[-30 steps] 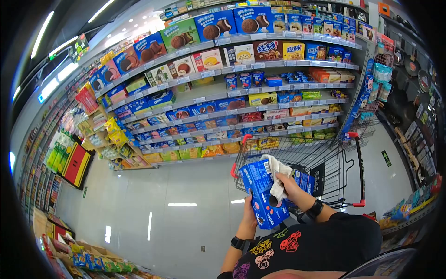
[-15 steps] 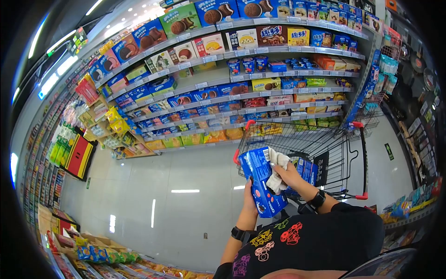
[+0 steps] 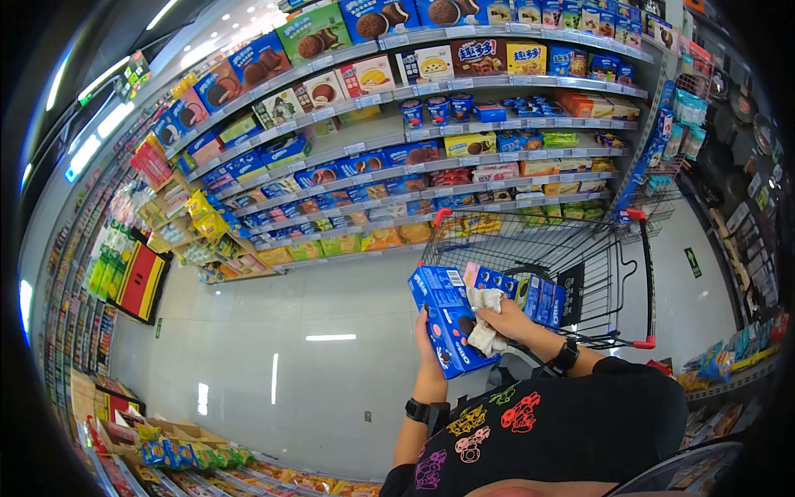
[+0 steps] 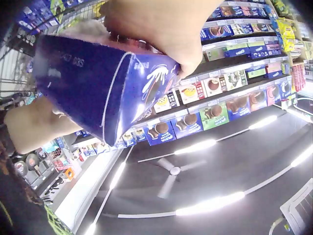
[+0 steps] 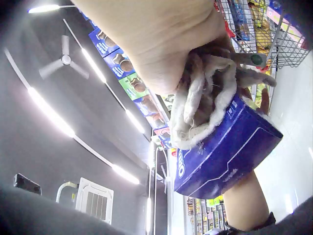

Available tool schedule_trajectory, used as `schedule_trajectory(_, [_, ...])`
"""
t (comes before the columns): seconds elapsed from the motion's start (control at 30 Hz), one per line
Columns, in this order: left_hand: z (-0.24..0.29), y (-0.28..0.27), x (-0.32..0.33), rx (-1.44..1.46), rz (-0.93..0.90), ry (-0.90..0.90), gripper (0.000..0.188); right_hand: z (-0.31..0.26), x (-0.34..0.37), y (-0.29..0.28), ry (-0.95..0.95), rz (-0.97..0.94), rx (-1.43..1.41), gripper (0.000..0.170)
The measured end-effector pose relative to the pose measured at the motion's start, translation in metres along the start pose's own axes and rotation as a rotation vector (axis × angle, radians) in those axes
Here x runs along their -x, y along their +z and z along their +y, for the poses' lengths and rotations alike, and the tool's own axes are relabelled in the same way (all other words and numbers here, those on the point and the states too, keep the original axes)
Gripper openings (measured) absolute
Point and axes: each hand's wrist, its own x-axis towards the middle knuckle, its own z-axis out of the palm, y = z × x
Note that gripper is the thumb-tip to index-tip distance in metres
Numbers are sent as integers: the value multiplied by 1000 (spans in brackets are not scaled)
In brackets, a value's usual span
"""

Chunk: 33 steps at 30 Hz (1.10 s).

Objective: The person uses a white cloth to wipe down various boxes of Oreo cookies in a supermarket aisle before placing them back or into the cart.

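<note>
A blue Oreo cookie box (image 3: 447, 319) is held up at the near end of the cart, tilted. My left hand (image 3: 426, 352) grips it along its left side. My right hand (image 3: 513, 321) holds a bunched white cloth (image 3: 484, 331) against the box's right side, covering part of its printed front. In the right wrist view the folded cloth (image 5: 195, 110) lies against the box (image 5: 230, 152), hiding most of the fingers. The left wrist view shows the box's end (image 4: 78, 90) close up below the left hand (image 4: 156, 24).
A wire shopping cart (image 3: 596, 240) with red corners stands just ahead, with several Oreo boxes (image 3: 542, 300) inside. Beyond it, long shelves (image 3: 356, 170) carry cookies and snacks. Pans hang on a rack (image 3: 745, 149) at the right. Tiled floor (image 3: 315, 306) stretches to the left.
The cloth and right hand have slid down along the box toward its lower right side. The box has shifted a little left, and more boxes in the cart now show behind it.
</note>
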Motion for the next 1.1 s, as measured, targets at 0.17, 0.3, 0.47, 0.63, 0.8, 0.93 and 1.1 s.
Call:
schedule_trajectory(0.17, [2,-1,0,9,93,138,54,8,12,8,57,-45,-142,31])
schedule_trajectory(0.3, [4,5,-1,8,95,255,52,2,19,16,288,-56,-498,33])
schedule_trajectory(0.47, [-6,2,-6,-415,207,651,60,24,8,22,494,-178,-996,26])
schedule_trajectory(0.63, [-15,16,3,-724,179,984,72,17,9,18,586,-341,-1217,29])
schedule_trajectory(0.8, [-11,18,7,-796,179,1098,78,21,14,11,552,-502,-1295,31])
schedule_trajectory(0.93, [-5,8,3,-786,189,1178,80,16,14,1,568,-544,-1289,33])
schedule_trajectory(1.1, [-4,7,1,-784,162,1097,77,9,10,-1,505,-552,-1345,36])
